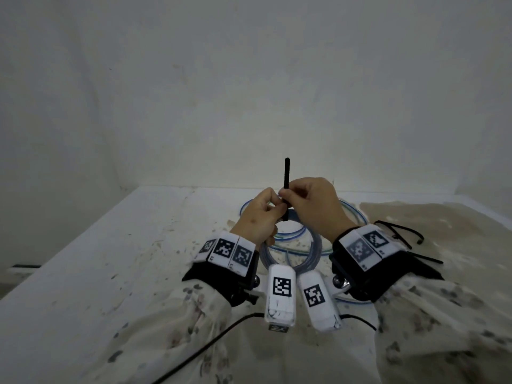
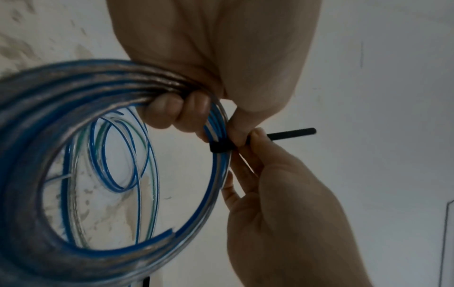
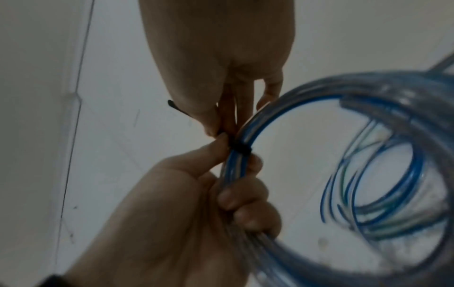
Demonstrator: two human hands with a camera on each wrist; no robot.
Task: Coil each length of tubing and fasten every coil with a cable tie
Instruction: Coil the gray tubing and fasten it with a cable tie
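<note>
A coil of clear tubing with blue stripes (image 1: 291,259) hangs upright in front of me above the table. My left hand (image 1: 263,214) grips its upper part, fingers (image 2: 181,110) curled round the bundle. A black cable tie (image 2: 219,147) is wrapped round the coil just beside those fingers. Its tail (image 1: 286,173) sticks straight up, pinched by my right hand (image 1: 291,194) between thumb and forefinger close to the tie's head. In the right wrist view the cable tie's band (image 3: 242,150) sits tight against the strands, above my left hand (image 3: 233,194).
More tubing with blue and green stripes (image 1: 354,214) lies in loose loops on the white, stained table (image 1: 138,245) behind the coil. Several spare black cable ties (image 1: 399,234) lie at the right on a beige cloth. A white wall stands close behind.
</note>
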